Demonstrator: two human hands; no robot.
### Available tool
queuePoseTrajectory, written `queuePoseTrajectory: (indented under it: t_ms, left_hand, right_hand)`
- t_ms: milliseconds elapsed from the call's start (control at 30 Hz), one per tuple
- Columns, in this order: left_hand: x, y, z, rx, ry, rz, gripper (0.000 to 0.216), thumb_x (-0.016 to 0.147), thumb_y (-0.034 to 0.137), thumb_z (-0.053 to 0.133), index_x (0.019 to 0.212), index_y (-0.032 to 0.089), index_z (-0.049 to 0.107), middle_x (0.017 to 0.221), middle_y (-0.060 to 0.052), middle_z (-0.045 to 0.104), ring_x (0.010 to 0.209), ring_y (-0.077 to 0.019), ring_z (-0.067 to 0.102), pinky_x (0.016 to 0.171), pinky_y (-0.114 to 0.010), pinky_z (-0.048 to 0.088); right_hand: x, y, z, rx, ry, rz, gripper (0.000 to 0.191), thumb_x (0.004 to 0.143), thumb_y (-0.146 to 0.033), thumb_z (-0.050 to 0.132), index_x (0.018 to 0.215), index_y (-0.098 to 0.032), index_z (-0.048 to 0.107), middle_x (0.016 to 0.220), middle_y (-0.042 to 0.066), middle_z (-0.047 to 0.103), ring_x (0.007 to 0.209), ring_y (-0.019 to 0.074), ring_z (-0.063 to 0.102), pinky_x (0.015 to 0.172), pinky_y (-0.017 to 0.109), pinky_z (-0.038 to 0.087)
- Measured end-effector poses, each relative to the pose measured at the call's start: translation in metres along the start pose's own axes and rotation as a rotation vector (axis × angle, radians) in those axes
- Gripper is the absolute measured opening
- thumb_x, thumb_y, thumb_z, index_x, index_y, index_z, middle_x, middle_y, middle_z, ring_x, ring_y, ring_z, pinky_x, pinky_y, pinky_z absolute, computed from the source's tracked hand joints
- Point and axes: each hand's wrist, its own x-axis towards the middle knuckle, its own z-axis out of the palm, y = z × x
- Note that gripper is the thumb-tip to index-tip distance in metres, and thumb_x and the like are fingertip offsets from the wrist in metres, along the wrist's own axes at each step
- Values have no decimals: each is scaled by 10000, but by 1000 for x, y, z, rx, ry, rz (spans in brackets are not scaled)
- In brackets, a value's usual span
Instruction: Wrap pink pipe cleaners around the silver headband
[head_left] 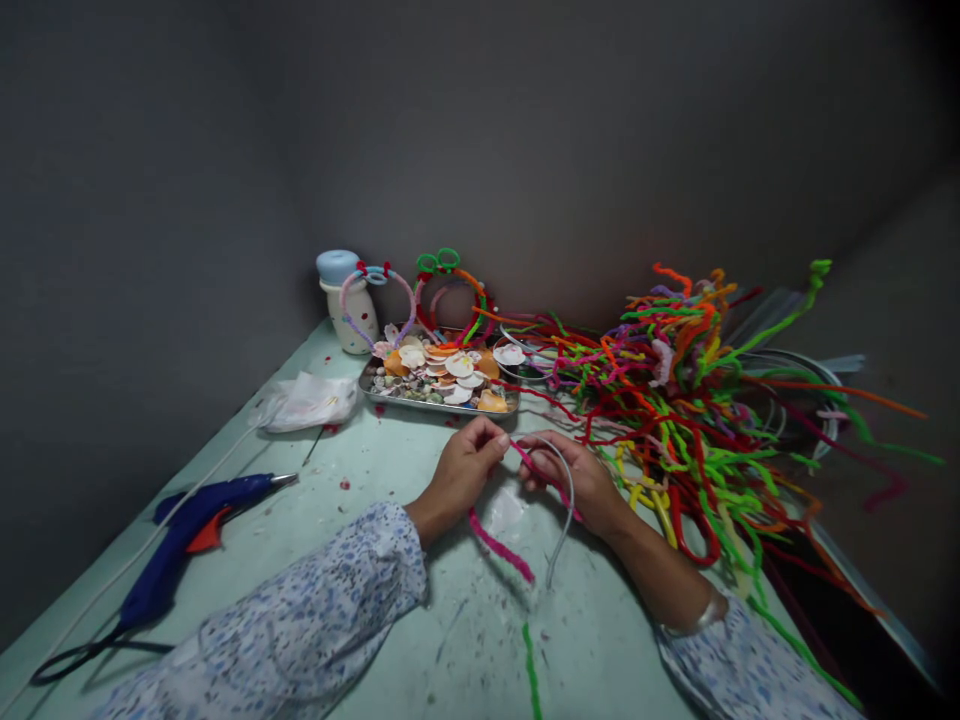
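The person's left hand (465,465) is narrow, with thumb and finger pinched on a pink fuzzy strip (501,547); the right hand (583,485), its fingers curled, also holds this strip, together with a thin grey band (568,490); the band bends in an arc, and its free end points to the near edge of the table (390,455); the strip is above the middle of the table, one part between the two hands and one end hanging below the left hand; a green strip (531,665) lies at the near edge; a blue glue gun (199,530) lies near the left edge; a metal tray (442,407) with shells (459,367) stands toward the far edge; a white bottle (354,315) stands at the far left corner; a tangled heap of colourful strips (675,385) spreads along the right edge.
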Motion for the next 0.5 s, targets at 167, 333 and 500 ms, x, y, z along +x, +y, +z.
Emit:
queuePoseTrajectory:
  t_ms: [167,333,500]
  left_hand:
    - [-1,-3,4,8,-49,-45,196,810,347,559,758,170,492,549,65,413,468,-58,343,453,-185,257]
    - [-1,-5,5,25,-61,-70,213,803,362,567,751,170,491,528,70,395,448,-58,324,431,-188,240]
    - [-3,-5,5,63,-72,-14,229,831,389,531,801,162,528,569,59,431,468,-57,358,447,-186,270]
  right_hand:
    - [1,-2,1,-67,169,-72,291,711,-359,739,957,-216,677,820,21,685,707,150,633,667,273,497]
    - [1,-1,3,-299,269,-289,206,700,-330,750,869,-218,713,831,29,676,763,172,633,702,293,503]
    - [0,-3,3,-465,323,-442,136,751,-299,706,849,-207,726,820,44,670,760,178,632,671,290,506]
